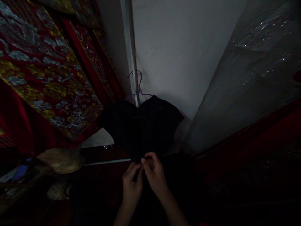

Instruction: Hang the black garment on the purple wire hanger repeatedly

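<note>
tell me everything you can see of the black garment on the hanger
The black garment looks like plain dark cloth, with flared shoulders or short sleeves and an open neckline. It hangs upright on a thin purple hanger in front of a pale wall. The left hand and right hand appear to pinch its front edge. Its lower part is lost in shadow.

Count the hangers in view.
1: a purple hanger in the neck of the black garment, against the wall. Others may be hidden in the dark.
</note>
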